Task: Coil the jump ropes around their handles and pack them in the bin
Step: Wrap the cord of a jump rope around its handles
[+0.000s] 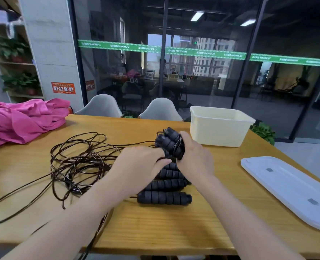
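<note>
Hands meet above the table (155, 228); right hand (194, 156) grips two black handles (171, 143) wound with rope; left hand (140, 162) pinches them too; bin (219, 128) stands just beyond.

Black handles (166, 197), cream bin (219, 128)

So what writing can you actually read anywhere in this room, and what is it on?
"MAXIMUM", repeated along the green strip on the glass wall; the characters before each are too blurred to read.
"04", pale digits on the glass.
"01", smaller, faint digits on the glass; uncertain.
Orange sign on the pillar: pictograms and text too small to read.
</note>
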The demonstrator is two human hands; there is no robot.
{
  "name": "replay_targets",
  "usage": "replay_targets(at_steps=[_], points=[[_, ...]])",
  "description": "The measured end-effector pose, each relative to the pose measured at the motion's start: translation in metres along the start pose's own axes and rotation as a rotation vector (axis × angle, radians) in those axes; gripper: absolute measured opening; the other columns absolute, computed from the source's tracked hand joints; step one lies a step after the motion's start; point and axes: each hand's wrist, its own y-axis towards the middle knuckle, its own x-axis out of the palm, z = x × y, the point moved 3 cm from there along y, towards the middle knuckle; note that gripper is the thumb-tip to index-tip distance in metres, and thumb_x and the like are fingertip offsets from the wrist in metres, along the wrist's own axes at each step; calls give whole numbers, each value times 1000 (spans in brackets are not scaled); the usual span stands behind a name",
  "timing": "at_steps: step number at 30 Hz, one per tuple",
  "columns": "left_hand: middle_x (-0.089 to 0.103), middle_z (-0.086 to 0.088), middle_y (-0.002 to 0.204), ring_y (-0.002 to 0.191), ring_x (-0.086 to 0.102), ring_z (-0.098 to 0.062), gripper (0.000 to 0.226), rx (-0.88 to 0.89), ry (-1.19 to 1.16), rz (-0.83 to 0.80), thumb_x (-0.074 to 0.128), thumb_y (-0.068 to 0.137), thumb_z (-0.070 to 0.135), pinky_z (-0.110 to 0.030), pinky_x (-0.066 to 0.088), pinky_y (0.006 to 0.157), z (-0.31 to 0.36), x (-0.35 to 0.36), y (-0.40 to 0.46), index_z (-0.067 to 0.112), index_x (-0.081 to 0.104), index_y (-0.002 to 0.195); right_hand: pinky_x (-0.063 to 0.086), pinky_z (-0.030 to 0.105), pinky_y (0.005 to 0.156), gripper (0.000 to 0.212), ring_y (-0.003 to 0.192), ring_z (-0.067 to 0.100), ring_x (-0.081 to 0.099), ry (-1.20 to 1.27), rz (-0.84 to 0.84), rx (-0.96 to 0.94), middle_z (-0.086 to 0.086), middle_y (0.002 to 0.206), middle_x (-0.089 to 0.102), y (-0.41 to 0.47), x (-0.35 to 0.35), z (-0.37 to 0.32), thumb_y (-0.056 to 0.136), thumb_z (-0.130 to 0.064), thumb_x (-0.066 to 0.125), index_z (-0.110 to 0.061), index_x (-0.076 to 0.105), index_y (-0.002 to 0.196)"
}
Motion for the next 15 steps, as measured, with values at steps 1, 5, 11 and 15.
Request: replay_targets(at_steps=[1, 5, 11, 15], points=[[57, 11, 68, 63, 55, -8, 44, 29, 0, 29, 34, 101, 60, -30, 49, 62, -3, -5, 5, 28, 62, 86, 39, 38, 60, 63, 75, 30, 52, -67, -33, -50, -1, 97, 62, -2, 1, -3, 90, -24, 69, -35, 32, 139], [62, 13, 70, 67, 57, -3, 41, 40, -108, -1, 44, 95, 67, -26, 49, 60, -23, -16, 32, 34, 68, 84, 42, 38, 60, 70, 81, 26, 56, -94, -120, -278, -5, 104, 61, -8, -5, -10, 91, -27, 69, -37, 30, 148], [68, 1, 71, 67, 63, -11, 42, -25, -510, -214, 73, 76, 69, -36, 55, 68, -32, -19, 71, 26, 75, 73, 38, 24, 59, 77, 79, 15, 54, 128, -139, -409, -18, 84, 54, -17, -26, -5, 82, -19, 73, -35, 46, 152], [68, -8, 75, 70, 61, -12, 51, -16, -644, -359, 72, 78, 66, -39, 55, 78, -28, -23, 86, 14, 74, 77, 38, 16, 58, 76, 72, 7, 51, 331, -69, -356, -26, 76, 54, -24, -30, -4, 78, -22, 77, -47, 44, 142]])
